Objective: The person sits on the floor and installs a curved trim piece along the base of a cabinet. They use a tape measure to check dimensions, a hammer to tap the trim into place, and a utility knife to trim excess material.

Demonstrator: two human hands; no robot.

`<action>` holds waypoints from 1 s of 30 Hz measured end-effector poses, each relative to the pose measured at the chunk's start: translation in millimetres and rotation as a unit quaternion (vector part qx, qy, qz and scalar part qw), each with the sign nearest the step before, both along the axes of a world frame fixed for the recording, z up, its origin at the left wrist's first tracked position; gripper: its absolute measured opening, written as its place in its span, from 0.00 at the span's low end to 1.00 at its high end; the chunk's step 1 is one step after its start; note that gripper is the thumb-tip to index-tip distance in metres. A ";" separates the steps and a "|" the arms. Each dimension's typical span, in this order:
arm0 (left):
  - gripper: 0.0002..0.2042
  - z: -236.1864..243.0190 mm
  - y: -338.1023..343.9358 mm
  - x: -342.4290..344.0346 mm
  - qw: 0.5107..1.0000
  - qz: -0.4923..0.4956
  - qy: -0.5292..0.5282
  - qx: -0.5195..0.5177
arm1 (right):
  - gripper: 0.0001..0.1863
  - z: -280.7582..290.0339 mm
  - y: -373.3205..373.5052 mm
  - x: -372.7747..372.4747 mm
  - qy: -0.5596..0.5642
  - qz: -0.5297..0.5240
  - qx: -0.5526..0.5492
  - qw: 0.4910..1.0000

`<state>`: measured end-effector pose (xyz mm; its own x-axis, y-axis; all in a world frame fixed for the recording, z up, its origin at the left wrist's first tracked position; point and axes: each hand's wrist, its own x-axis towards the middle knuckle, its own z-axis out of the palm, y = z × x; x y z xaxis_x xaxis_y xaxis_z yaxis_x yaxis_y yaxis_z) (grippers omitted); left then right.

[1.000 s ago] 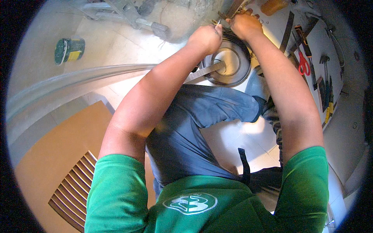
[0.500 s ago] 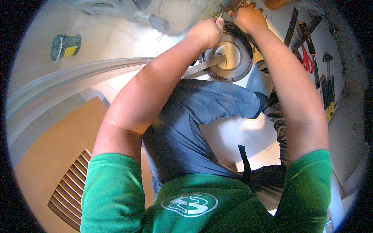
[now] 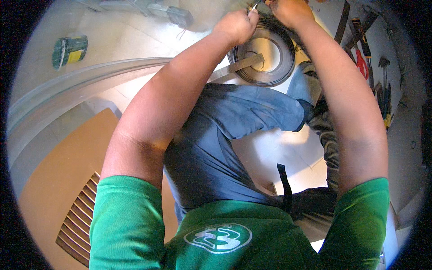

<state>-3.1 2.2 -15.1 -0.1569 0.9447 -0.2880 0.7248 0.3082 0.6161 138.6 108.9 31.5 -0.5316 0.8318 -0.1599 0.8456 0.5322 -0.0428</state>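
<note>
Stretching forward from green sleeves (image 3: 128, 216), both bare forearms (image 3: 184, 87) reach toward the far side of a dark coil (image 3: 286, 56). The left hand (image 3: 236, 28) is at the coil's far left edge, thumb and curled fingers pinching a thin shiny piece (image 3: 255, 6); the right hand (image 3: 292, 13) is by its far right edge, its fingers cut by the frame, so I cannot tell their grip. Compared with a second ago, hands and coil sit higher in view. The piece sticks out past the left fingertips, beyond the coil.
</note>
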 end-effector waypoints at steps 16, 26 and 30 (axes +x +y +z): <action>0.29 9.1 8.8 10.4 0.998 0.052 -0.032 0.002 | 0.25 10.0 0.9 -4.6 -0.030 -0.028 -0.036 0.998; 0.34 15.5 13.5 9.5 0.996 0.065 -0.009 -0.060 | 0.27 10.4 -1.7 -5.1 -0.022 -0.038 -0.040 0.998; 0.33 20.0 14.3 9.4 0.996 0.066 -0.014 -0.065 | 0.27 13.5 -1.8 -6.5 -0.031 -0.049 -0.048 0.997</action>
<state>6.3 16.5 4.9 -0.2669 0.8706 -0.4133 0.6562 0.4782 0.5837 132.0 107.0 45.0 -0.4356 0.8583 -0.2712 0.8957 0.4431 -0.0361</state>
